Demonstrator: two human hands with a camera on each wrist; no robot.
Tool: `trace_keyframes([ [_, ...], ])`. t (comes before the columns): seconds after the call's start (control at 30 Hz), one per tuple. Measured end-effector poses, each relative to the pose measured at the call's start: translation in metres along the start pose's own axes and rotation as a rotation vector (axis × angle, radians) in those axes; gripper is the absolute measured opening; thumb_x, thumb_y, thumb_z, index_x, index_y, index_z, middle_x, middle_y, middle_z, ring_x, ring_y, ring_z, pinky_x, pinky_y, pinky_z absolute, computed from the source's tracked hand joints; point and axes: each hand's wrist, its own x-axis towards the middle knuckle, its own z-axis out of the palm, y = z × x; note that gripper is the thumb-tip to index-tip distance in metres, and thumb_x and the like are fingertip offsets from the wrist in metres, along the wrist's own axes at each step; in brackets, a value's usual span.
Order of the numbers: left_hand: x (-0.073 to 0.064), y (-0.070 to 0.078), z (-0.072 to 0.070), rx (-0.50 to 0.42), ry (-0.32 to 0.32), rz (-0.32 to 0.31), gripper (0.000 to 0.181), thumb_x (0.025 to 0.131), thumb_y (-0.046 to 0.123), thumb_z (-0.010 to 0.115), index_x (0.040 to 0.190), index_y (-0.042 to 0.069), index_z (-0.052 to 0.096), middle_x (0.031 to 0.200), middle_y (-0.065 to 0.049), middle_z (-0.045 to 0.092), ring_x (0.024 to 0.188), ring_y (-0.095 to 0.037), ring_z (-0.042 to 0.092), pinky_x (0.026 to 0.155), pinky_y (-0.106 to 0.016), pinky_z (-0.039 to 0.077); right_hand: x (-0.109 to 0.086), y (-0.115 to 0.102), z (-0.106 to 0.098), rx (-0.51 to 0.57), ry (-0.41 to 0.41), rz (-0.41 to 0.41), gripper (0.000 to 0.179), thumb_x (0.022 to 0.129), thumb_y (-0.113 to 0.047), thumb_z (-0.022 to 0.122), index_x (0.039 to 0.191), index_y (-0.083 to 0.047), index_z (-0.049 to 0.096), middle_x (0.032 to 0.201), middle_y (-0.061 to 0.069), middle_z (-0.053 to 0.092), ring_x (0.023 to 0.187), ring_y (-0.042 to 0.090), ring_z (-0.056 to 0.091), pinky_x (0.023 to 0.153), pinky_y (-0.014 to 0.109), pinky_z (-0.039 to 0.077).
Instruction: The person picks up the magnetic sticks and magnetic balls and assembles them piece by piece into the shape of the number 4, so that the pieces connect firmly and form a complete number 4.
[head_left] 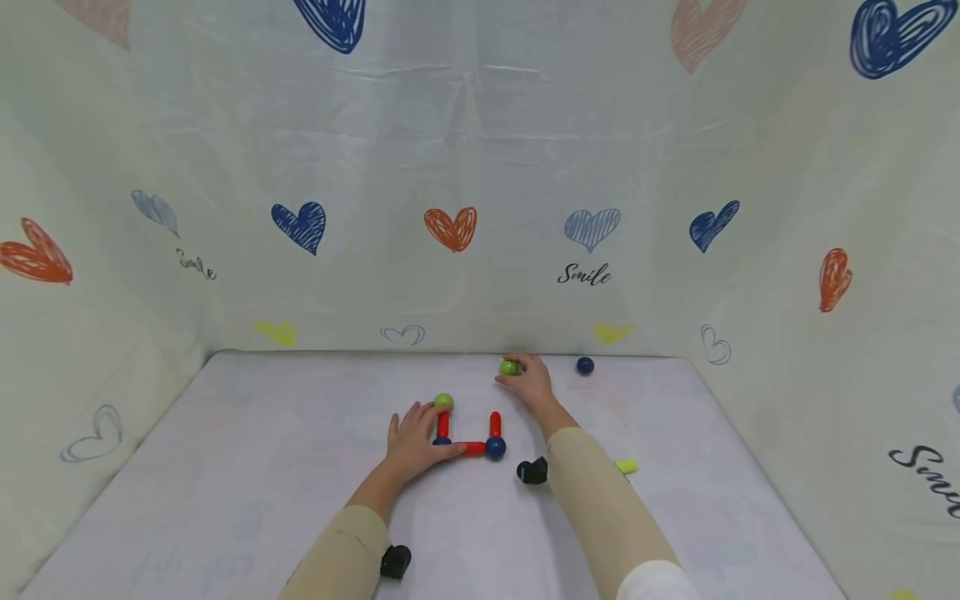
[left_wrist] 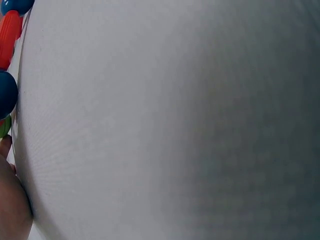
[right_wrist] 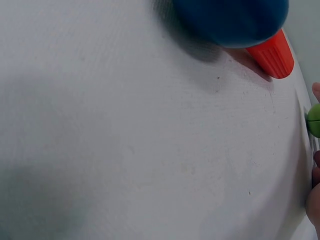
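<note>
Red rods and balls join into a U-shaped frame on the table, with a red rod (head_left: 472, 448) along its near side. My left hand (head_left: 412, 442) holds the frame's left side, index finger at the green ball (head_left: 443, 400) on the upper end, thumb across the partly hidden near blue ball (left_wrist: 7, 95). The right corner has a blue ball (head_left: 495, 448) with a red rod (head_left: 495, 423) pointing away from me. At the table's far edge, my right hand (head_left: 531, 382) pinches another green ball (head_left: 509, 367) between thumb and fingers, apart from the frame.
A loose blue ball (head_left: 585, 366) lies near the far edge. A black piece (head_left: 532, 472) and a yellow-green rod (head_left: 626, 466) lie beside my right forearm, which partly covers the rod. Another black piece (head_left: 395, 562) is by my left sleeve. The heart-printed sheet (head_left: 510, 300) rises behind the table.
</note>
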Motion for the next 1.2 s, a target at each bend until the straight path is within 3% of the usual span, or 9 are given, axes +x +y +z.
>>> trace_keyframes([
  [0.27, -0.001, -0.001, 0.0, -0.007, 0.011, 0.027, 0.075, 0.077, 0.052, 0.075, 0.138, 0.016, 0.05, 0.147, -0.017, 0.041, 0.141, -0.042, 0.024, 0.11, -0.067, 0.005, -0.002, -0.001, -0.001, 0.046, 0.024, -0.003, 0.04, 0.081, -0.007, 0.079, 0.12, -0.007, 0.068, 0.125, 0.016, 0.055, 0.119, 0.035, 0.051, 0.099, 0.045, 0.044],
  [0.43, 0.0, -0.001, 0.0, 0.008, 0.014, 0.008, 0.075, 0.077, 0.052, 0.075, 0.139, 0.017, 0.05, 0.148, -0.016, 0.041, 0.141, -0.041, 0.023, 0.111, -0.066, 0.004, -0.002, -0.003, -0.002, 0.066, 0.017, -0.017, 0.036, 0.082, -0.002, 0.076, 0.117, -0.006, 0.069, 0.119, 0.016, 0.057, 0.109, 0.031, 0.053, 0.095, 0.042, 0.046],
  [0.73, 0.0, 0.0, 0.0, 0.015, 0.018, 0.015, 0.075, 0.077, 0.051, 0.076, 0.138, 0.016, 0.051, 0.146, -0.018, 0.042, 0.14, -0.042, 0.024, 0.11, -0.068, 0.006, -0.003, -0.002, -0.008, 0.103, 0.025, 0.047, 0.036, 0.082, -0.002, 0.075, 0.117, -0.008, 0.069, 0.12, 0.013, 0.056, 0.107, 0.028, 0.052, 0.09, 0.039, 0.047],
  [1.2, -0.002, 0.005, -0.004, 0.012, 0.008, 0.003, 0.075, 0.077, 0.047, 0.077, 0.14, 0.016, 0.05, 0.147, -0.019, 0.039, 0.139, -0.043, 0.025, 0.109, -0.069, 0.006, -0.009, -0.006, -0.021, 0.118, -0.005, 0.063, 0.036, 0.084, -0.005, 0.075, 0.119, -0.009, 0.068, 0.119, 0.01, 0.056, 0.102, 0.025, 0.051, 0.08, 0.034, 0.05],
])
